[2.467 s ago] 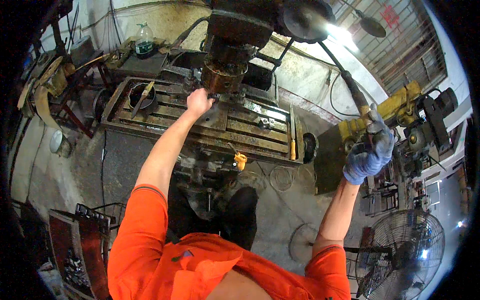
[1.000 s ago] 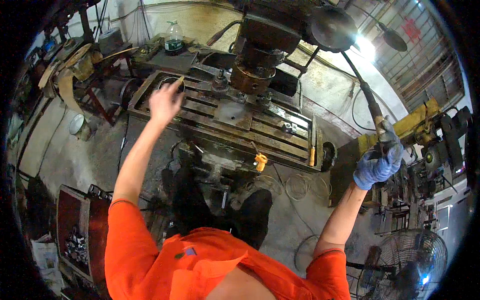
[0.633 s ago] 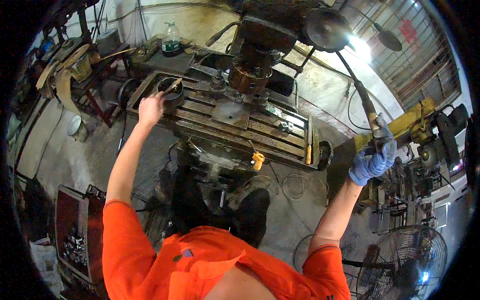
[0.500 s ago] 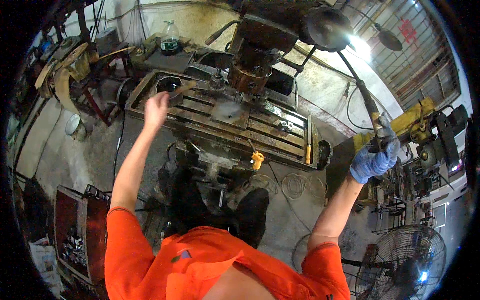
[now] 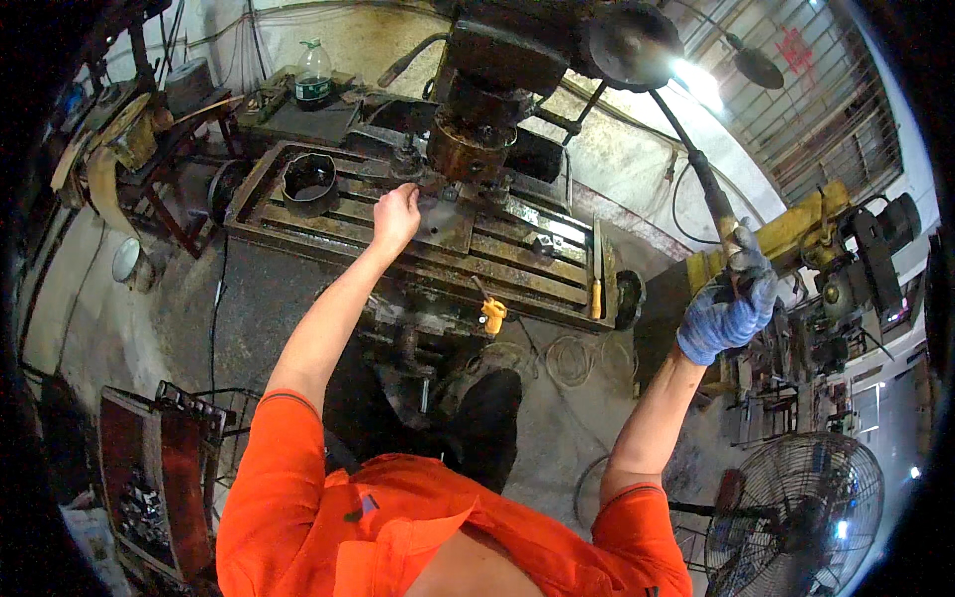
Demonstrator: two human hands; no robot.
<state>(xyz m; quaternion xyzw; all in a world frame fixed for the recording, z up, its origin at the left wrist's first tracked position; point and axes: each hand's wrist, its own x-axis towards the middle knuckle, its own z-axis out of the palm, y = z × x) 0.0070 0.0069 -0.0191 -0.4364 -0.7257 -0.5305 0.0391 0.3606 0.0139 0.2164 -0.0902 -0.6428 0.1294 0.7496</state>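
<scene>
My bare left hand [image 5: 398, 216] is closed over the slotted machine table [image 5: 348, 231], in front of the dark milling head [image 5: 470, 144]. Its fingers pinch a thin brush, mostly hidden and blurred against the metal beyond. A flat metal plate [image 5: 450, 231] lies just right of the hand. Out to the right, my right hand [image 5: 731, 308], in a blue-grey glove, is wrapped round the lower end of a long lever [image 5: 708, 184] that slants down from the machine. A round dark pot [image 5: 309, 189] holding dark liquid stands on the table's left end.
A yellow-handled file [image 5: 597, 289] lies at the table's right end, with small metal blocks [image 5: 543, 245] nearby. A yellow air gun [image 5: 492, 315] hangs at the front edge. A plastic bottle [image 5: 312, 75] stands behind left. A fan [image 5: 796, 517] is at lower right.
My left hand has moved right with the brush, from beside the pot to in front of the milling head. My right hand keeps its grip on the lever. The view has shifted slightly.
</scene>
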